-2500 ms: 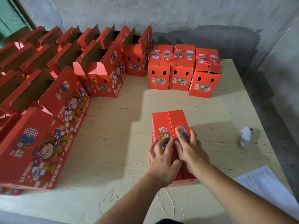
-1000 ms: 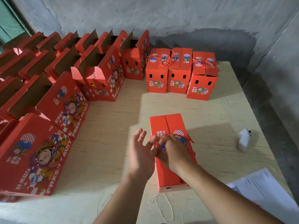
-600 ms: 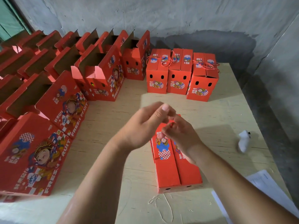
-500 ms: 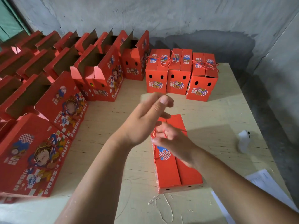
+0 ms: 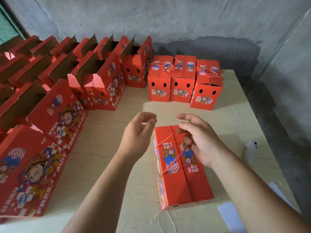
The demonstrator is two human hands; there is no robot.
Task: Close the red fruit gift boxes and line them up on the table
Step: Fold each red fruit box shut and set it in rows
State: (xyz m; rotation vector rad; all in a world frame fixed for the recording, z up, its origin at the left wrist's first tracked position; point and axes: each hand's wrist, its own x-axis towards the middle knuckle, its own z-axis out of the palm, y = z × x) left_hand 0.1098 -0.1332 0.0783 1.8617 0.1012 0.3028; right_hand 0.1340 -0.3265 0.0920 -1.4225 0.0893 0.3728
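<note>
A closed red fruit gift box [image 5: 181,184] stands on the pale wooden table [image 5: 107,137] right in front of me, its two top flaps shut. A red cord handle [image 5: 165,139] runs from the box's left side across the top. My right hand [image 5: 200,140] hovers over the far half of the top and pinches that cord. My left hand [image 5: 138,133] is raised left of the box, blurred, fingers loosely curled, with nothing seen in it. Three closed boxes [image 5: 182,86] stand in a row at the back.
Several open red boxes [image 5: 101,81] with raised flaps fill the left side and the back left. A small white object [image 5: 251,148] and paper sheets [image 5: 226,210] lie near the right table edge. A grey wall [image 5: 185,22] rises behind.
My left hand has let go above the box and swung away to the left. My right hand stays over the top, now with the cord pulled taut across the flaps.
</note>
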